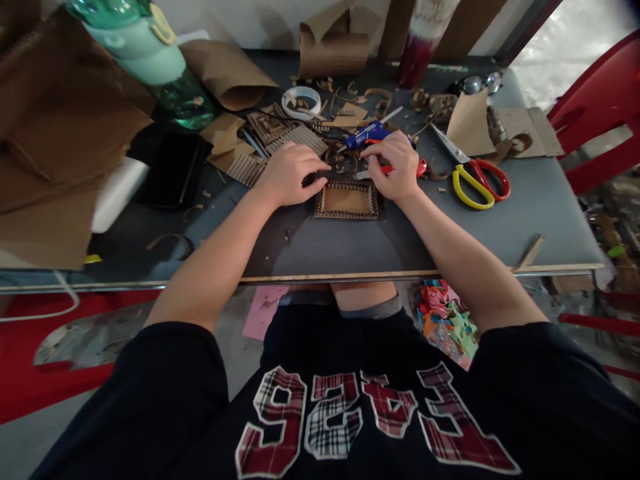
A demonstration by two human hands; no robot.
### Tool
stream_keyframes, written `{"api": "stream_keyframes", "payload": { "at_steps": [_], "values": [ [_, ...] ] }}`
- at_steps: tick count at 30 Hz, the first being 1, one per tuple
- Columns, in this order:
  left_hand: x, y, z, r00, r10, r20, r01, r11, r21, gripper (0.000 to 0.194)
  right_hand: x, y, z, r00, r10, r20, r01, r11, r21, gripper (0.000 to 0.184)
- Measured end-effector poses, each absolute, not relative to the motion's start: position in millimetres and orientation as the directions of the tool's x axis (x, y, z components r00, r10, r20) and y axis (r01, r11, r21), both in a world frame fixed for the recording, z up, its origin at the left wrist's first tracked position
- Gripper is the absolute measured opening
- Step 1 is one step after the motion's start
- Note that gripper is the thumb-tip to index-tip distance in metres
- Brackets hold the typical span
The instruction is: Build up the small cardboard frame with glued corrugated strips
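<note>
In front of me on the grey table lies a small rectangular cardboard tray with corrugated strips along its edges. My left hand is at its upper left, thumb and fingers apart, the thumb by the corner. Beyond the tray's upper right corner is my right hand, thumb and forefinger pinched close together; whatever may be between them is too small to make out. A red-handled tool runs partly hidden under that hand. Just behind it lies a blue glue gun with a glue stick in its back.
Yellow-and-red scissors lie at right. Corrugated scraps, a white tape roll and cardboard rolls crowd the back. A green bottle, a black phone and a large cardboard piece stand or lie left.
</note>
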State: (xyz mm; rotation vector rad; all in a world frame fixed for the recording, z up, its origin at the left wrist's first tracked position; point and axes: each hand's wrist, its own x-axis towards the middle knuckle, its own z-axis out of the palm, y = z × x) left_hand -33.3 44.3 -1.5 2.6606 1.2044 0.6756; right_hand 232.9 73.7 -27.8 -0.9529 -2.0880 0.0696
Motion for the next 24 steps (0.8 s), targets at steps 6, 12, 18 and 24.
{"api": "stream_keyframes", "payload": {
  "at_steps": [6, 12, 18, 24],
  "values": [
    [-32.3, 44.1, -3.8, 0.577, 0.745, 0.335, 0.683, -0.665, 0.302, 0.046, 239.7, 70.4, -14.6, -0.465, 0.660, 0.590, 0.592, 0.728, -0.347, 0.033],
    [-25.6, 44.5, -9.0, 0.575, 0.739, 0.353, 0.666, -0.672, 0.323, 0.040, 243.4, 61.1, 3.7, -0.623, 0.657, 0.424, 0.582, 0.752, -0.311, 0.024],
    [-21.3, 45.6, -14.7, 0.563, 0.742, 0.363, 0.648, -0.669, 0.364, 0.035, 235.5, 57.8, -0.6, -0.644, 0.672, 0.366, 0.619, 0.739, -0.267, 0.023],
    [-11.3, 43.7, -18.1, 0.521, 0.760, 0.390, 0.642, -0.649, 0.407, 0.038, 230.3, 54.5, 0.4, -0.685, 0.651, 0.328, 0.596, 0.759, -0.262, 0.021]
  ]
}}
